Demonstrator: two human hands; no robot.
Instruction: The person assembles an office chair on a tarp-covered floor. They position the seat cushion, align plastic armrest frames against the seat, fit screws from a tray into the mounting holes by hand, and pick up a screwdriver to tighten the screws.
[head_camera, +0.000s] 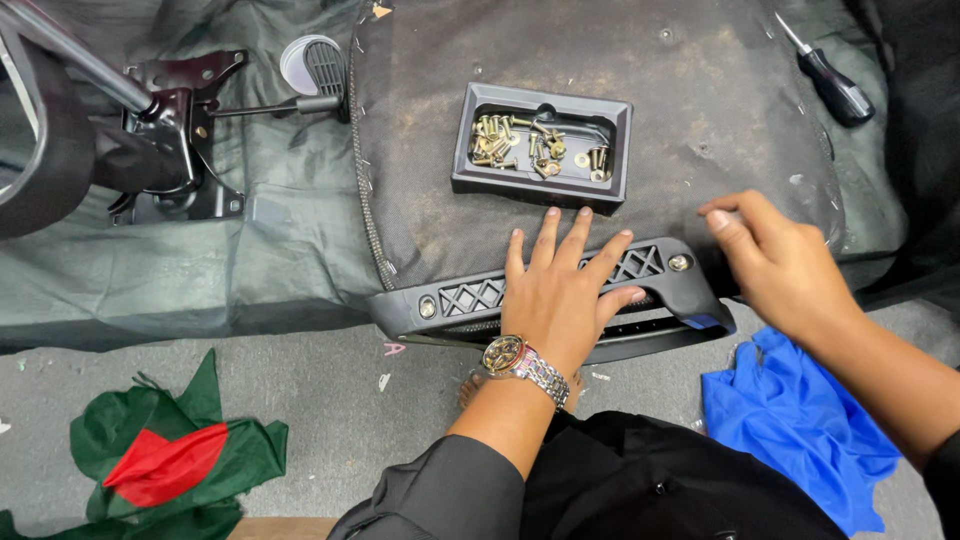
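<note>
Two hands low on upturned seat base (700, 110). Your left hand (560, 295), fingers spread flat, grasping nothing, presses black plastic bracket (470, 295) at 6 o'clock edge, likely pinning it steady. Your right hand (775, 260) at 4 o'clock, fingertips pinched together; cannot tell whether they grasp anything. Tray of brass screws (541, 146) at 12 from left hand, within reach. Screwdriver (830, 78) at 2 o'clock, untouched.

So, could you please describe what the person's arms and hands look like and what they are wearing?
Both hands are bare, without gloves. The left hand has a wristwatch with a silver metal link band and a round, gold-toned dial. A dark grey sleeve is pushed up on that forearm. The right hand wears nothing; only a dark cuff edge shows.
</note>
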